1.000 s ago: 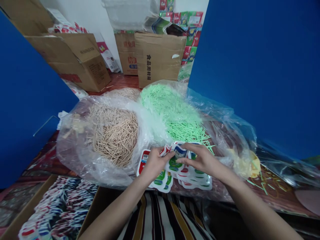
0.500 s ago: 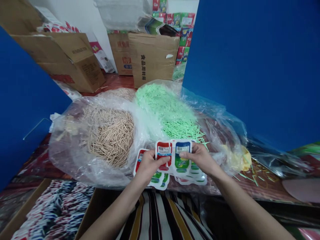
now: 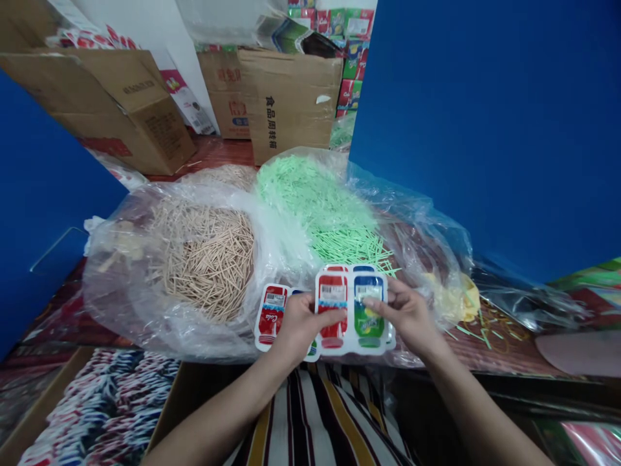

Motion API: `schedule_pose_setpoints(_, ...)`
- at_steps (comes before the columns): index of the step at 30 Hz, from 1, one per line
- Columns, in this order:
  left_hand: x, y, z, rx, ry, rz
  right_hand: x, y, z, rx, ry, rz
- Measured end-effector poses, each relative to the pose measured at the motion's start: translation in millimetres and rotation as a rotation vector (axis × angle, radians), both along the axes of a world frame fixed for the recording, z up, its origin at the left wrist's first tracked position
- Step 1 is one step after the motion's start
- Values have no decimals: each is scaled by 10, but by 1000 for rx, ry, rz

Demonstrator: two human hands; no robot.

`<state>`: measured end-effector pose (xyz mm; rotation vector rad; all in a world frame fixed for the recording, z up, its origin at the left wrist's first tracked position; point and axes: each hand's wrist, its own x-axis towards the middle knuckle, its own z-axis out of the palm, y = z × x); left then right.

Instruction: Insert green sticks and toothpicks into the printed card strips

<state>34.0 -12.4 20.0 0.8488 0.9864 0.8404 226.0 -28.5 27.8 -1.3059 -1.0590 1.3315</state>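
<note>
My left hand [image 3: 297,325] and my right hand [image 3: 410,316] are both closed on a joined pair of flat candy packets [image 3: 333,291], one red, the other blue and green, with white edges. Each thumb lies on the front face, the left on the red half and the right on the green half. More red and blue packet tops show just behind the held pair. Beneath my left hand lies another red Cola packet [image 3: 272,307], partly covered by my fingers. Beyond the packets are light green sticks [image 3: 352,249] in a clear plastic bag.
Left of centre, a clear bag holds tan sticks [image 3: 218,265]. An open carton [image 3: 97,414] full of packets stands below the table edge at lower left. Cardboard boxes [image 3: 294,107] stand at the back, between blue panels [image 3: 485,129]. Rubber bands [image 3: 502,327] lie at right.
Both hands have shifted slightly right with the held packets, which now cover most of the packets lying beneath at right. The background has slid left and up in view.
</note>
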Motion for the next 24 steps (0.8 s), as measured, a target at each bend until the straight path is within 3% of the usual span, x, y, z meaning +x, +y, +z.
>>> schedule_pose_setpoints(3,137,237,-54,131,154,-25,129,219,-22,104,-210,-64)
schedule_pose_setpoints(7,151,398,-270,435,808,-35,286,345,-277,161,-832,-78)
schedule_pose_setpoints(9,122,403,-338,482,983,-51,343,299,-398,157,-1038,-139)
schedule_pose_setpoints(12,101,402,-361,461,1017,-93,394,169,-467,38,-1139,-160)
schedule_pose_setpoints(16,145,439,-349,411,899,-93,421,65,-435,-111,-1218,-37)
schedule_pose_setpoints(24,294,362,-296,408,850,-178,392,57,-478,-38,-1145,3)
